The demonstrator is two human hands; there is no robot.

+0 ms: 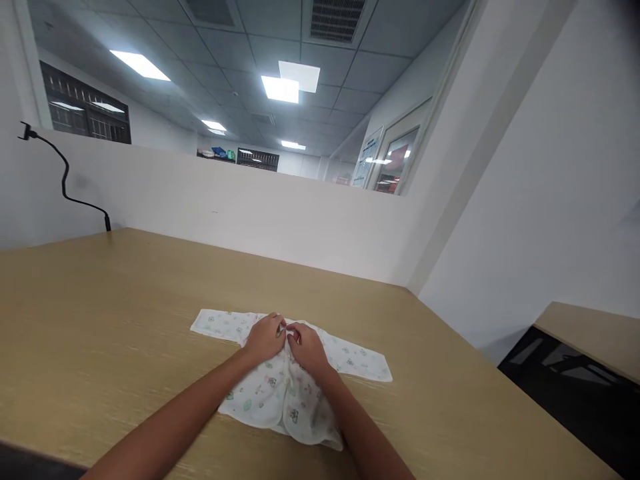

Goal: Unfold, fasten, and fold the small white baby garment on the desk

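Note:
A small white baby shirt (257, 398) with a print of little animals and green leaves lies spread on the table, its sleeves stretched out to both sides. Its front opening runs down the middle towards me, and the lower edges curve apart at the hem. At the top of that opening, near the neckline, my left hand (266, 337) pinches the fabric edge. Close against it, my right hand (306, 345) pinches the other edge with bent fingers. The fingertips of both hands almost meet, and they hide whatever small part lies between them.
The wooden table (125, 320) extends around the shirt to a low white partition (260, 223) with glass above it. A black gooseneck phone holder (65, 177) is fixed at the back left. Another table (595, 333) stands to the right beside the white wall (550, 200).

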